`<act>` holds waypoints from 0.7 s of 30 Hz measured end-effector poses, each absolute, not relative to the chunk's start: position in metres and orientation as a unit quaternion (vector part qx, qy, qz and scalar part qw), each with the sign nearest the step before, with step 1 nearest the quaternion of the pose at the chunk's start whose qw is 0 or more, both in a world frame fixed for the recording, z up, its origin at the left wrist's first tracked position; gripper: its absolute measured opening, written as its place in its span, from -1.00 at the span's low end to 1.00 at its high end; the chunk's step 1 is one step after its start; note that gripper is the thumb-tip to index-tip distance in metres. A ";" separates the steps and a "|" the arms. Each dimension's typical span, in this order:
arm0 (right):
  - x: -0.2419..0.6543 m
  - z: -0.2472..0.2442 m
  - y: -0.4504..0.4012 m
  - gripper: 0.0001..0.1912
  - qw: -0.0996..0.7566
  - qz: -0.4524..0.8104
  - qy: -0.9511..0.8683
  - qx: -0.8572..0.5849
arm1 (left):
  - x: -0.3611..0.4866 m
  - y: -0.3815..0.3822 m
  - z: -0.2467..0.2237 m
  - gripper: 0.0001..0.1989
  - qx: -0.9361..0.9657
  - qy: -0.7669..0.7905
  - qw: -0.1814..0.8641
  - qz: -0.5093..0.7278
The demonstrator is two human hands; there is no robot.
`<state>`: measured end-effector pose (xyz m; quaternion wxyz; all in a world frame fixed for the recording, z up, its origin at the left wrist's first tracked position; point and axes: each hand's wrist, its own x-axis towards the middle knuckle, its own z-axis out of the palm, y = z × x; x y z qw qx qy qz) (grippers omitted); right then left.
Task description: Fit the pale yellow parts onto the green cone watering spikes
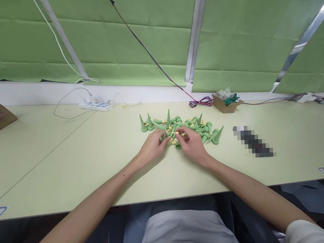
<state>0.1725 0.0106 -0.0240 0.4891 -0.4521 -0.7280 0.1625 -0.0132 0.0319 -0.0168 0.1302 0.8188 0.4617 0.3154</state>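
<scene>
My left hand is closed around a green plastic cone-shaped spike, most of it hidden by the fingers. Close beside it, my right hand pinches a small yellow plastic piece between thumb and fingers. A thin pale stem reaches from that piece toward the left hand; I cannot tell if it joins the spike. Behind both hands lies a pile of green spikes mixed with yellow pieces. Several spikes stand upright on their caps, including a tall one at the back and a pair at the left.
On the pale table, a white power strip with cables sits at the back left. A small cardboard box with plastic bags is at the back right, near bundled wires. A pixelated dark object lies right of the pile.
</scene>
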 end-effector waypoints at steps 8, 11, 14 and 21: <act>0.173 -0.025 0.012 -0.84 0.487 0.163 -0.734 -0.445 | -0.012 0.033 -0.015 -0.69 0.809 0.471 0.173 0.305; 0.172 -0.024 0.012 -0.83 0.484 0.160 -0.737 -0.443 | -0.013 0.034 -0.011 -0.67 0.790 0.483 0.191 0.325; 0.172 -0.024 0.011 -0.83 0.480 0.158 -0.743 -0.439 | -0.013 0.034 -0.005 -0.66 0.764 0.494 0.212 0.357; 0.172 -0.026 0.011 -0.83 0.467 0.160 -0.755 -0.431 | -0.012 0.031 0.001 -0.67 0.726 0.492 0.253 0.408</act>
